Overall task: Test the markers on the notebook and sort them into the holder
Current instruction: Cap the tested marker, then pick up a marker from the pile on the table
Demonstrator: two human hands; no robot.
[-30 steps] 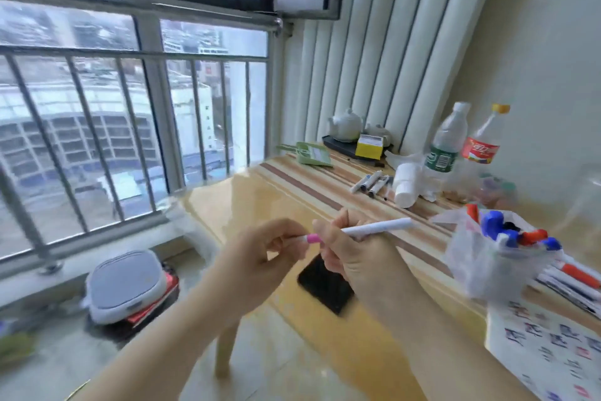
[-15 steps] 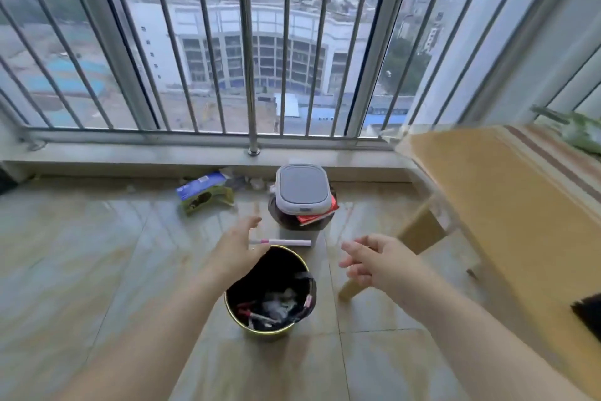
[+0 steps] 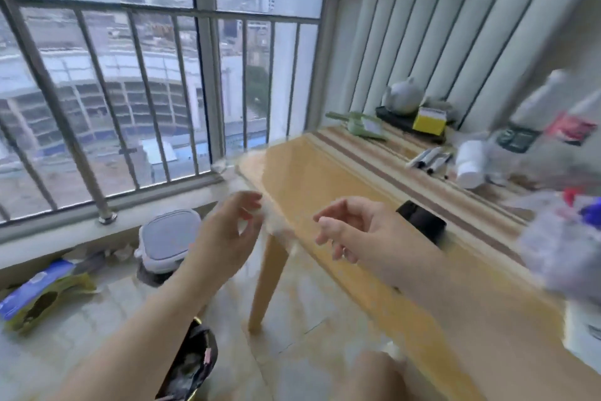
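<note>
Both hands are empty, fingers loosely curled and holding nothing: the left hand (image 3: 232,231) hangs off the near corner of the table (image 3: 325,173), above the floor, and the right hand (image 3: 354,231) hovers over the tabletop just inside that corner. The markers to be tested lie away to the right of both. A clear holder (image 3: 566,244) stands near the table's right edge, blurred, with red and blue caps showing at its top. A small group of loose markers (image 3: 429,158) lies farther back on the table's striped part, their long axes slanting from near-left to far-right. The right hand is nearer to both, so the next reach is probably its work. Labels on the two bottles (image 3: 533,118) behind the holder are too blurred to read, as is the yellow box (image 3: 428,121).
</note>
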